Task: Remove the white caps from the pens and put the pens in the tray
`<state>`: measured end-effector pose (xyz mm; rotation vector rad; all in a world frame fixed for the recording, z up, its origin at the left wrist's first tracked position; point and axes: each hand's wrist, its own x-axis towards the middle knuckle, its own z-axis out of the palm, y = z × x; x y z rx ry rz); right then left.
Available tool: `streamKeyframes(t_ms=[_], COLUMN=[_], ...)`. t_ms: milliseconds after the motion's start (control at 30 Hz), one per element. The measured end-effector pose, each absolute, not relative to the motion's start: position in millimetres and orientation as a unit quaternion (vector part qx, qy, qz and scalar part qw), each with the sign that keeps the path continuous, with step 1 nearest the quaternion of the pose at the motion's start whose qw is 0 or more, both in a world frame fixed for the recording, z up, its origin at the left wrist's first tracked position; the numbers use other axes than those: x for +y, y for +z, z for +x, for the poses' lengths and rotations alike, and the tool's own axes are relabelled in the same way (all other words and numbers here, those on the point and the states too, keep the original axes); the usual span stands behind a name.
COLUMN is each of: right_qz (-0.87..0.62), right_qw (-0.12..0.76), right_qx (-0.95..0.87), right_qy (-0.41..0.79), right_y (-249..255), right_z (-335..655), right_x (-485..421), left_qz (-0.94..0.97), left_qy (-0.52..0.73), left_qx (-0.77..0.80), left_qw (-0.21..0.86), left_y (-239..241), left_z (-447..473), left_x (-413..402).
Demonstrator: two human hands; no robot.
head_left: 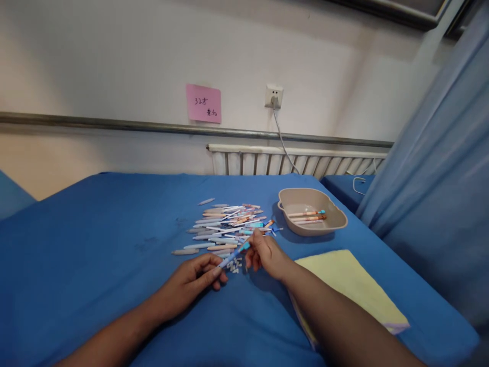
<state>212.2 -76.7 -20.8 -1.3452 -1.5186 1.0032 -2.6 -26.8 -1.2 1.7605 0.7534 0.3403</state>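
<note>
My left hand is closed around the lower end of a blue pen, which slants up to the right. The thumb and fingers of my right hand are pinched at its teal top end; whether a small part is between them is hidden. Just beyond both hands lies a loose pile of pen parts, with grey, blue and orange barrels, thin white refills and coloured tops. Small white pieces lie in a heap beneath the pen.
A beige plastic basin with several pens in it stands to the right of the pile. A folded yellow cloth lies under my right forearm. Blue fabric covers the table. A blue curtain hangs at the right, and a radiator is behind.
</note>
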Motion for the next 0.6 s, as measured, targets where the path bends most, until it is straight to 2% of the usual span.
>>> streamKeyframes(t_ms=[133,267,433,600], right_qz=[-0.586,-0.613,-0.605,-0.602], right_qw=[0.426,0.375,0.285,0.241], right_qx=[-0.558,-0.617,-0.720,-0.747], right_qy=[0.404,0.321,0.181,0.145], right_y=[-24.0,-18.0,-8.6,-7.7], right_z=[214.4,217.6,218.8,219.8], right_x=[-65.2,-60.7,-63.7,-62.4], left_qz=[0.739,0.737,0.801,0.865], left_qy=[0.192,0.231,0.254,0.212], left_qx=[0.323,0.324,0.284,0.243], left_qw=[0.559,0.547,0.462,0.383], left_y=[4.1,26.1,61.8,80.6], left_z=[6.7,31.1,90.2,167.1], left_x=[-25.3,-13.8,5.0,15.2])
